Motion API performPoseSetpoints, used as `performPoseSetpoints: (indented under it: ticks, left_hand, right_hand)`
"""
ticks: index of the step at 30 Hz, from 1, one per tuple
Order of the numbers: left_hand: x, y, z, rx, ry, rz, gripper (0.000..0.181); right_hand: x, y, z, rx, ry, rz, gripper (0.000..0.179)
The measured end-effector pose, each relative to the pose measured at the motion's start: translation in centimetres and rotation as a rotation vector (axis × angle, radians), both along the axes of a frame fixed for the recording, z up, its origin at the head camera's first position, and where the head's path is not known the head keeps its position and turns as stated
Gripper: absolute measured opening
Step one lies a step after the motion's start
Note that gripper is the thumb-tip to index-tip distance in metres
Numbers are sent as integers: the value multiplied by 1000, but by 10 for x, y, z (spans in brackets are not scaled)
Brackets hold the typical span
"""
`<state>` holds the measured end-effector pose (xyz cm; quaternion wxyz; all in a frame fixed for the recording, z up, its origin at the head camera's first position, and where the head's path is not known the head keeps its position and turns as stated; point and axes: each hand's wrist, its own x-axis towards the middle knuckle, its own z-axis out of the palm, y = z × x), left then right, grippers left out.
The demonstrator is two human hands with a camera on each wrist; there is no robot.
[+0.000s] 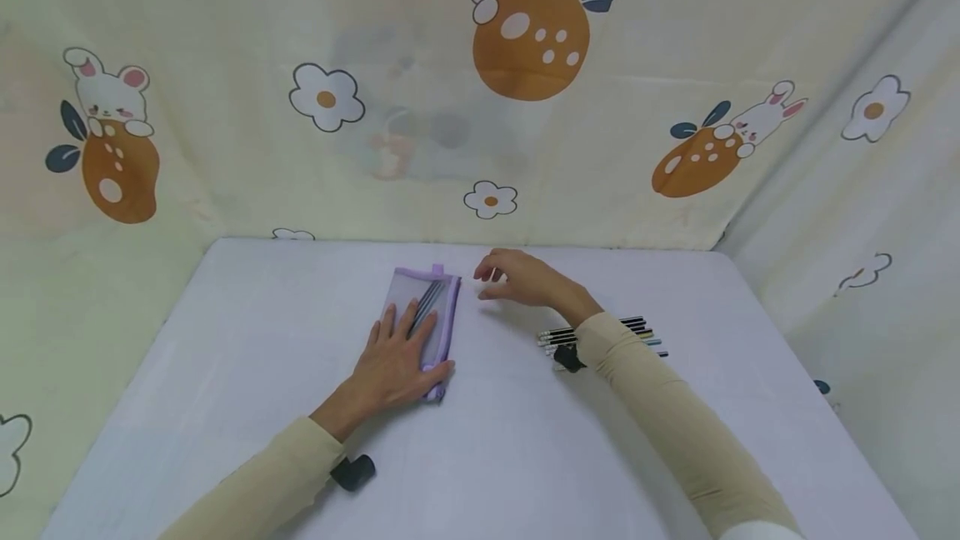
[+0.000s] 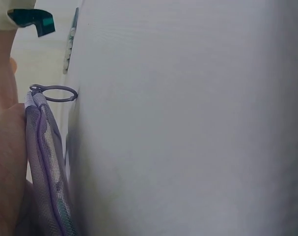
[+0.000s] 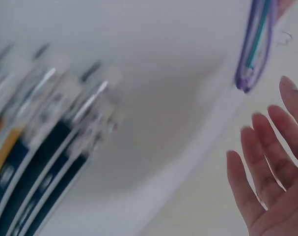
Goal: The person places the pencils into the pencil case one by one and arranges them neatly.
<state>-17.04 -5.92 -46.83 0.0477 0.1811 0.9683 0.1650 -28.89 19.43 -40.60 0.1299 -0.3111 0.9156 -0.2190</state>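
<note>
A purple mesh zip pouch [image 1: 402, 282] lies on the table, with several slim dark pencils [image 1: 428, 303] showing through it. My left hand [image 1: 392, 367] rests on the pouch, fingers spread and thumb by its zip side. In the left wrist view, the zip pull ring [image 2: 60, 93] sticks out from the pouch end. To the right of the pouch, my right hand [image 1: 517, 277] hovers with its fingers loosely bent and nothing in them. The right wrist view also shows the empty right hand [image 3: 274, 172], fingers apart.
Several white-ended pencils [image 3: 40, 162] lie bunched on the white table [image 1: 510, 457], partly under my right forearm in the head view. A printed curtain [image 1: 420, 148] hangs behind the table and at its sides. Black wrist cameras [image 1: 355, 472] hang below both sleeves.
</note>
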Motion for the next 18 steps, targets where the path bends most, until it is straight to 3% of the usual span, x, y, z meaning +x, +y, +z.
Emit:
performPoseSetpoints:
  ticks: [9,18]
  left_hand:
    - [0,-1,-5,18,19,-5,85]
    - [0,-1,-5,45,19,-2,84]
  right_hand:
    - [17,46,14,-73,-150,-3,25]
    - [30,86,19,-81,-166,-47,24]
